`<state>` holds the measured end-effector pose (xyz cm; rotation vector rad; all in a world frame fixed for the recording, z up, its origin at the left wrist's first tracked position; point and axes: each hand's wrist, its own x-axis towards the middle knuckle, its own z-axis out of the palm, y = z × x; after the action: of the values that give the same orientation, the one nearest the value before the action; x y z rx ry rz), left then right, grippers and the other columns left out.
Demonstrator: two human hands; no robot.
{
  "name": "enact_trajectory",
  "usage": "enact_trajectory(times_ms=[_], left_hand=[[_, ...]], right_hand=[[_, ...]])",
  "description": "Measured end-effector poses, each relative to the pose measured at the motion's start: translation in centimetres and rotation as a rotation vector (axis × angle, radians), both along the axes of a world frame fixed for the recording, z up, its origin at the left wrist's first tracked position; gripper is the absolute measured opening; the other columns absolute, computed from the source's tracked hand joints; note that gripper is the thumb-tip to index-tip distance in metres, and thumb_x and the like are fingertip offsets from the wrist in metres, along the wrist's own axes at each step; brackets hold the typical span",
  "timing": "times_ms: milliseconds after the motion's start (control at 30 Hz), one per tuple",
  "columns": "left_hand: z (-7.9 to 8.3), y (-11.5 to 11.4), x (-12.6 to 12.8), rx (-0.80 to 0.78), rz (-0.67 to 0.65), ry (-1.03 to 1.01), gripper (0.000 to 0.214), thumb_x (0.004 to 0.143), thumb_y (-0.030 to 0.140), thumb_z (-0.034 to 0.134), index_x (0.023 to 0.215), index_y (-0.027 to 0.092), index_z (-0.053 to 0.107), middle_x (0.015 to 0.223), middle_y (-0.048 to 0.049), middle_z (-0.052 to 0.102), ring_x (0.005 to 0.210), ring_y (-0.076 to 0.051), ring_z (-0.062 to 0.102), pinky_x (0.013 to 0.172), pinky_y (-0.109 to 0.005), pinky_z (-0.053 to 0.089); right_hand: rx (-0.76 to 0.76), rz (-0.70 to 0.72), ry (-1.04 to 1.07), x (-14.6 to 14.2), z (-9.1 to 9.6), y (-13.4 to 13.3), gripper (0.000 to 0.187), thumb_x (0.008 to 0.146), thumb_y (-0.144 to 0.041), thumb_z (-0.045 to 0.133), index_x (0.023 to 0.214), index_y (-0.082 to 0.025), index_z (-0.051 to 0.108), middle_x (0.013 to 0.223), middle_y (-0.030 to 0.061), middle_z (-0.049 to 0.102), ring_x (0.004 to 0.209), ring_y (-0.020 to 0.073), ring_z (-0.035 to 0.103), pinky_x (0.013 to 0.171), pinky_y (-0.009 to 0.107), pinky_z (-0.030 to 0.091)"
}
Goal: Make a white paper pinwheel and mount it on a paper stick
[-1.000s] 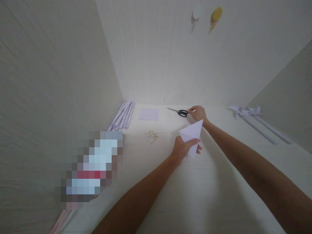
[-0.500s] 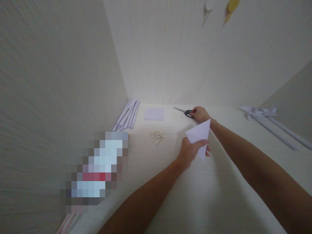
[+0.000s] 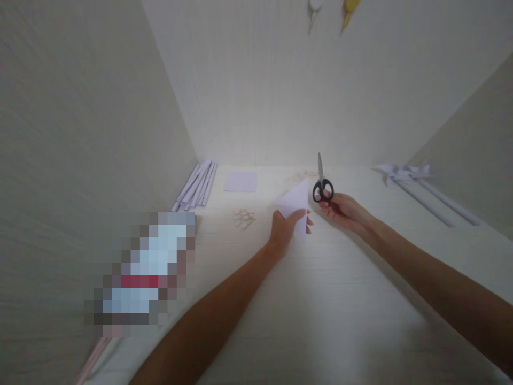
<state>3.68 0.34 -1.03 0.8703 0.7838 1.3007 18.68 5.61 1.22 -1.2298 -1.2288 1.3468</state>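
My left hand (image 3: 285,229) pinches a folded white paper triangle (image 3: 295,201) and holds it just above the pale table (image 3: 320,321). To its right, my right hand (image 3: 340,208) grips black-handled scissors (image 3: 321,184) by the handles, blades closed and pointing up and away from me. The scissors are lifted off the table, close to the paper's right corner without touching it.
A square sheet of white paper (image 3: 240,182) lies near the back wall. Rolled paper sticks (image 3: 196,185) lie along the left wall. A small heap of tan bits (image 3: 243,217) sits left of my left hand. Paper pinwheels on sticks (image 3: 417,184) lie at the right. A blurred patch covers the left.
My right hand has picked the scissors up from the back of the table and brought them toward me, blades now upright. My left hand has kept its hold on the paper.
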Motion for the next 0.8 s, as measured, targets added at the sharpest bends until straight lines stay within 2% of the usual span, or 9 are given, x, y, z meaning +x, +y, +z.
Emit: enact_trajectory(times_ms=[67,100,200,367,600,800], left_hand=[[-0.1,0.2,-0.1,0.019,0.016,0.022,0.017,0.064,0.027,0.056,0.067,0.010,0.058,0.048,0.0008,0.057,0.035,-0.008,0.049,0.037,-0.021,0.036],[-0.1,0.2,-0.1,0.026,0.018,0.037,0.016,0.065,0.027,0.056,0.066,0.011,0.057,0.047,0.0013,0.056,0.035,-0.008,0.049,0.038,-0.021,0.036],[0.0,0.3,-0.2,0.044,0.019,0.078,0.018,0.067,0.029,0.055,0.063,0.012,0.055,0.046,0.0021,0.054,0.037,-0.009,0.049,0.040,-0.021,0.038],[0.9,0.0,0.0,0.114,0.024,0.156,0.020,0.069,0.030,0.053,0.058,0.013,0.053,0.049,0.0023,0.053,0.044,-0.007,0.050,0.046,-0.020,0.040],[1.6,-0.9,1.1,0.155,0.097,0.154,0.014,0.066,0.028,0.058,0.066,0.014,0.055,0.059,0.0025,0.056,0.053,-0.007,0.050,0.051,-0.019,0.040],[1.5,-1.1,1.3,0.167,0.116,0.146,0.016,0.065,0.029,0.059,0.066,0.014,0.054,0.062,0.0021,0.057,0.054,-0.007,0.051,0.053,-0.020,0.041]], right_hand=[[-0.134,0.061,0.336,0.2,-0.3,-2.7,0.007,0.065,-0.017,0.062,0.067,-0.014,0.057,0.061,-0.0004,0.052,0.045,0.0039,0.041,0.039,0.014,0.038],[-0.172,0.082,0.423,0.3,-0.5,-4.0,0.010,0.063,-0.018,0.065,0.066,-0.014,0.057,0.062,-0.0005,0.052,0.046,0.0035,0.041,0.039,0.013,0.037],[-0.201,0.158,0.500,-0.1,-1.0,-7.0,0.022,0.063,-0.032,0.066,0.058,-0.015,0.053,0.057,-0.0029,0.048,0.041,0.0018,0.035,0.036,0.014,0.031],[-0.049,0.285,0.303,-1.3,-1.5,-9.0,0.040,0.070,-0.053,0.051,0.057,-0.015,0.052,0.054,-0.0022,0.045,0.039,0.0038,0.032,0.035,0.020,0.017],[0.099,0.285,-0.046,-1.6,-2.3,-9.5,0.046,0.074,-0.057,0.041,0.057,-0.015,0.047,0.053,-0.0017,0.042,0.045,0.0066,0.035,0.041,0.022,0.022],[0.101,0.301,-0.128,-1.7,-2.2,-9.9,0.045,0.075,-0.058,0.041,0.062,-0.015,0.045,0.056,-0.0013,0.041,0.047,0.0067,0.033,0.042,0.022,0.023]])
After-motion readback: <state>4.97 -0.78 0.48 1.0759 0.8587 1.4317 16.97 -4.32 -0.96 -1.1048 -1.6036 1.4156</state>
